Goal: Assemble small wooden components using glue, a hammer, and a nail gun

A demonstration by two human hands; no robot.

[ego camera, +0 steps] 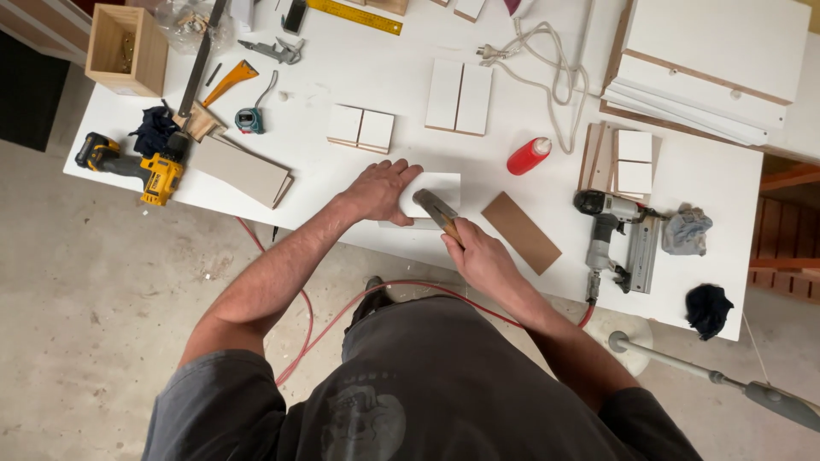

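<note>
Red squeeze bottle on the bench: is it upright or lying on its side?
On its side. The red squeeze bottle lies flat on the white table, its white nozzle end pointing up-right toward the coiled cord.

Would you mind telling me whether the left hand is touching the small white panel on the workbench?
Touching. The head view shows the left hand lying flat on the small white panel, its fingers overlapping the panel's left edge.

A white panel point(436, 189) with a smooth matt face lies on the white matt workbench point(735, 171). The hammer point(440, 215) shows a dull metal head and a wooden handle. To the right lie a brown board point(521, 232), matt like raw fibreboard, a glossy red plastic bottle point(530, 156) and a grey metal nail gun point(617, 239). Far left stands a bare wooden box point(128, 49).
</note>
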